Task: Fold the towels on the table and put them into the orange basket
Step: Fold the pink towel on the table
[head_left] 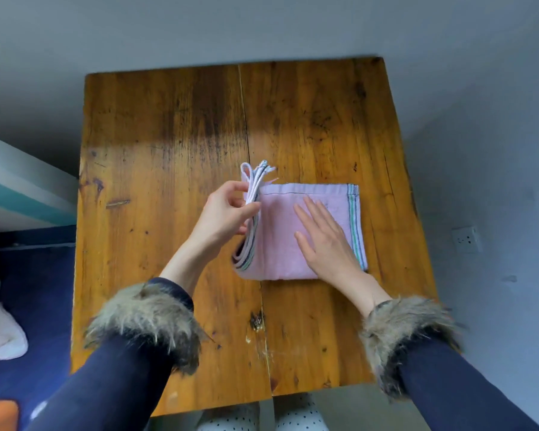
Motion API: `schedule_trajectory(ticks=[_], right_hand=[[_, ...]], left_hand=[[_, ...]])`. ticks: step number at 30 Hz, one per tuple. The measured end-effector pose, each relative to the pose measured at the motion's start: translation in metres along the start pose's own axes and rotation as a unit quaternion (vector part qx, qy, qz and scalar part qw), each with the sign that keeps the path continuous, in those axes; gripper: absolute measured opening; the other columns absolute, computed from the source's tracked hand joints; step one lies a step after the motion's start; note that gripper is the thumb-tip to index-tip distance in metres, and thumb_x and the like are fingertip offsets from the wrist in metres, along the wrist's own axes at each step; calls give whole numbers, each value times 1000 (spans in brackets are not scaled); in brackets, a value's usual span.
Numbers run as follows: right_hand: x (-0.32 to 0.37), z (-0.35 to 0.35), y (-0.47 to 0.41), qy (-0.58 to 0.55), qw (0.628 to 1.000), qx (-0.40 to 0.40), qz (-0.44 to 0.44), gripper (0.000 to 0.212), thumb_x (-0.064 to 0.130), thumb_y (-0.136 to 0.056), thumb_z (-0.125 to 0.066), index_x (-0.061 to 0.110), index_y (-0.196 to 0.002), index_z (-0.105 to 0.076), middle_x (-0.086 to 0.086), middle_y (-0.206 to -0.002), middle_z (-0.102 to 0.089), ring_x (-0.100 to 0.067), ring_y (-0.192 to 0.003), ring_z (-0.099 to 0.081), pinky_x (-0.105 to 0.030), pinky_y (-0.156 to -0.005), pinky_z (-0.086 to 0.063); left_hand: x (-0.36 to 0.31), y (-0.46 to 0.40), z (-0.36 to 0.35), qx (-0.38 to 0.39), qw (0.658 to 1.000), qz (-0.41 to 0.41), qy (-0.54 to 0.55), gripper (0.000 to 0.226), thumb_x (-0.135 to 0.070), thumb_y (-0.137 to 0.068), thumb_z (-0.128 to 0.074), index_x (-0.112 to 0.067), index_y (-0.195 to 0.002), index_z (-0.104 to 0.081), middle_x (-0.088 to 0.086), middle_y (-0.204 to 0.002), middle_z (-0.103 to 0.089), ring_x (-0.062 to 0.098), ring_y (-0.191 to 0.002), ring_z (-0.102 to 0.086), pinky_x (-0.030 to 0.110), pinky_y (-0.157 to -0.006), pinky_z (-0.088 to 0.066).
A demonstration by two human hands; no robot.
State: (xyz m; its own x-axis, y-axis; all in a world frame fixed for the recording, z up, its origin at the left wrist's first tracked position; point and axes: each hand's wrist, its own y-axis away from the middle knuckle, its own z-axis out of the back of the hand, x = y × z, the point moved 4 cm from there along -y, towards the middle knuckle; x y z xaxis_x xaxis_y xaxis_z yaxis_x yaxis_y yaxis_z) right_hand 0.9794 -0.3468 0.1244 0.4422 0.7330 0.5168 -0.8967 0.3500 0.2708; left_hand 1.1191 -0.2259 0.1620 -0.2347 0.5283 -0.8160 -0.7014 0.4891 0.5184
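Towel (296, 241), pink and part-folded, is lying under the flat, slightly spread fingers of the right hand (324, 241) on the table (168, 135); the left hand (224, 213) is pinching its lifted edge. Next, seemingly, that edge is going over the right fingers.

Left hand (227, 213): raised, fingers and thumb curled, pinching layered cloth edges — wrist bent upward.
Right hand (324, 241): palm down, fingers straight and slightly spread — pressing flat.
Arms: both reach forward, dark sleeves with fur cuffs.
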Motion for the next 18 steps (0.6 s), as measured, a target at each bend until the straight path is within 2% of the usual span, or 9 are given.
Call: schedule_trajectory(ticks=[3, 6, 11, 14, 18], right_hand=[[-30, 14, 17, -53, 998, -24, -29, 45, 21, -99, -37, 15, -144, -33, -1, -156, -18, -16, -144, -13, -24, -114, -8], [-60, 20, 36, -105, 990, -42, -80, 39, 16, -99, -39, 12, -136, -45, -1, -151, -31, -16, -139, -26, -17, -107, -14], [-96, 19, 57, -186, 973, -42, -134, 35, 13, -99, -37, 10, -130, -51, -2, -136, -47, -15, -126, -42, -14, -98, -25], [-107, 19, 62, -184, 972, -36, -138, 36, 17, -100, -34, 14, -132, -50, 0, -133, -50, -13, -123, -42, -16, -97, -27], [-115, 19, 62, -200, 970, -27, -134, 35, 17, -100, -37, 13, -131, -53, -2, -130, -56, -15, -121, -46, -17, -97, -32]], left_hand=[[-15, -1, -35, 5, 999, -20, -39, 21, -13, -84, -62, -20, -103, -57, 0, -72, -51, 13, -57, -50, 26, -54, -49], [-22, -1, -64, -2, 994, -36, -100, 20, -16, -84, -60, -20, -104, -56, -1, -72, -53, 16, -51, -52, 29, -57, -49], [-30, 3, -99, -39, 985, -58, -160, 25, -18, -86, -55, -17, -111, -54, -2, -78, -56, 13, -61, -54, 30, -62, -49], [-36, 8, -118, -66, 982, -71, -160, 26, -19, -88, -53, -16, -114, -53, -8, -77, -53, 8, -66, -53, 34, -68, -50], [-44, 14, -142, -99, 975, -121, -159, 23, -21, -90, -52, -15, -112, -53, -12, -76, -52, 7, -70, -55, 29, -64, -48]])
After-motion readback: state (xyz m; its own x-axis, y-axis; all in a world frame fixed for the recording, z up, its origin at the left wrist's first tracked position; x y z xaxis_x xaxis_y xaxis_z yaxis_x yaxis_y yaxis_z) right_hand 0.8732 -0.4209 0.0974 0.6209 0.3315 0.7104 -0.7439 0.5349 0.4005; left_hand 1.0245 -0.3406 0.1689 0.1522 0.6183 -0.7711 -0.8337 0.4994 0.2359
